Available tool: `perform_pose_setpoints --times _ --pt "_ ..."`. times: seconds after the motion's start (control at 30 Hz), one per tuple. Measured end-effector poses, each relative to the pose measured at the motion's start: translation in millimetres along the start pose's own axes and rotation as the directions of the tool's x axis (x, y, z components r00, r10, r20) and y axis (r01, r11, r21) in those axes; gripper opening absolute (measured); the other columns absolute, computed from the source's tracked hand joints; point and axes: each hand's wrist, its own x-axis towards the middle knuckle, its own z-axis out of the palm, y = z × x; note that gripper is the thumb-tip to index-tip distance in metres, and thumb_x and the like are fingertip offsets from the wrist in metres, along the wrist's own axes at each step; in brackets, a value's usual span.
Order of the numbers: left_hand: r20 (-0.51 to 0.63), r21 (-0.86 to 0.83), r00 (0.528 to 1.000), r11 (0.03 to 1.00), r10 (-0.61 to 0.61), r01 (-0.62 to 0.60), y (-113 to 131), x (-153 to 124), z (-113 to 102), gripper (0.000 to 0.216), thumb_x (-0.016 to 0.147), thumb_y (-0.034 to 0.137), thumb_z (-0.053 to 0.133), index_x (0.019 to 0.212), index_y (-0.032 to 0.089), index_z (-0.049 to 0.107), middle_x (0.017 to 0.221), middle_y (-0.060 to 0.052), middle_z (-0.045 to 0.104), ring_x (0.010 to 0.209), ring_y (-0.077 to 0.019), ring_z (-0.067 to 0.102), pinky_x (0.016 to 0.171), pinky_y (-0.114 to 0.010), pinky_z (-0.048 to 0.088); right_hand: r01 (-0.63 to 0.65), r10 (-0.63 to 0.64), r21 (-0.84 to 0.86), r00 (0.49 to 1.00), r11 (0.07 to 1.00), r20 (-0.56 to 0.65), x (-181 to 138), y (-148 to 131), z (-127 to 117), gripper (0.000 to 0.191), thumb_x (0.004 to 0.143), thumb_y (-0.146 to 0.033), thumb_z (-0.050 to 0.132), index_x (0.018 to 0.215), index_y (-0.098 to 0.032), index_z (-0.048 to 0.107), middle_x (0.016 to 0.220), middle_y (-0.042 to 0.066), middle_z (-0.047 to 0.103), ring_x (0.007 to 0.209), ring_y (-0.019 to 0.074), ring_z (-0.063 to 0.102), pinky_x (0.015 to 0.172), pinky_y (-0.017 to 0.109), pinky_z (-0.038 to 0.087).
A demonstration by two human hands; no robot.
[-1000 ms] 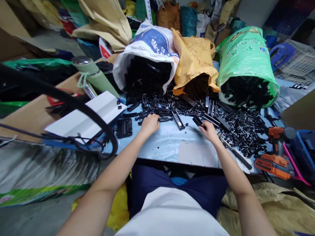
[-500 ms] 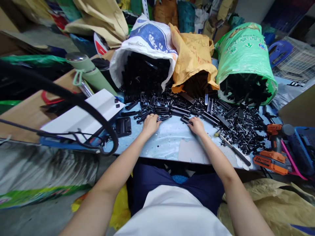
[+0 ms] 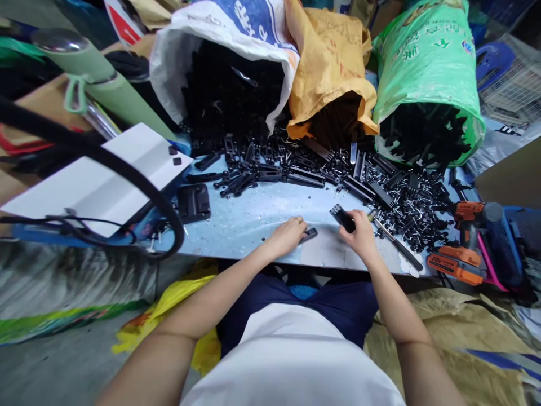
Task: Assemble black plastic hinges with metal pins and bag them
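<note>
My left hand (image 3: 288,235) rests near the front edge of the light blue table (image 3: 253,214), fingers closed on a small flat black plastic part (image 3: 309,233). My right hand (image 3: 360,232) is just to its right, gripping a longer black plastic piece (image 3: 342,217) that points up and left. The two hands are close together, about a hand's width apart. A heap of black plastic parts (image 3: 296,169) lies further back on the table, beyond both hands.
Three open sacks spill black parts: white-blue (image 3: 228,62), yellow (image 3: 333,73), green (image 3: 426,84). An orange drill (image 3: 469,225) lies at right. A white board (image 3: 97,180), black cable (image 3: 105,163), green bottle (image 3: 97,84) and black hinge plate (image 3: 193,202) sit at left.
Both hands pulled back from the heap toward the table's front edge, each bringing a black part along. The camera tilted down and closer.
</note>
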Motion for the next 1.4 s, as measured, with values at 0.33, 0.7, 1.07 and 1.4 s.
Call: perform_pose_setpoints --times 0.33,0.7,1.07,1.4 --pt "-0.120 0.053 0.992 0.997 -0.041 0.047 -2 -17 34 0.053 0.088 0.041 0.040 0.132 0.012 0.037 0.136 -0.017 0.043 0.129 -0.0268 0.036 0.107 -0.055 0.018 0.230 -0.215 -0.189 0.972 0.955 0.095 -38 -6 18 0.021 0.088 -0.027 0.045 0.090 -0.017 0.063 0.098 0.010 0.064 0.092 0.0218 0.053 0.076 0.035 0.041" --pt "-0.144 0.044 0.989 0.999 0.026 -0.020 -16 -14 41 0.050 0.087 0.038 0.041 0.130 0.011 0.041 0.133 -0.016 0.047 0.128 -0.0241 0.038 0.106 -0.046 0.027 0.203 -0.169 -0.099 0.946 0.974 0.276 -26 -24 47 0.042 0.090 -0.034 0.040 0.124 -0.012 0.050 0.129 0.014 0.050 0.123 0.0243 0.043 0.101 0.042 0.036" --pt "-0.339 0.065 0.939 0.997 0.053 -0.033 -3 -6 46 0.033 0.088 0.029 0.041 0.113 0.014 0.057 0.105 -0.016 0.063 0.104 -0.0261 0.056 0.084 -0.041 0.047 -0.268 0.261 -0.240 0.963 0.933 -0.060 -26 8 12 0.059 0.083 -0.050 0.047 0.122 -0.007 0.049 0.106 0.021 0.057 0.099 0.0321 0.051 0.081 0.048 0.043" --pt "-0.384 0.166 0.915 0.984 0.121 -0.060 -18 -22 51 0.031 0.089 0.025 0.040 0.113 0.015 0.058 0.113 -0.014 0.062 0.109 -0.0263 0.053 0.091 -0.045 0.039 0.087 -0.071 -0.102 0.986 0.991 0.150 -27 -11 35 0.045 0.091 -0.042 0.036 0.123 -0.013 0.051 0.103 0.015 0.057 0.092 0.0250 0.049 0.077 0.039 0.044"
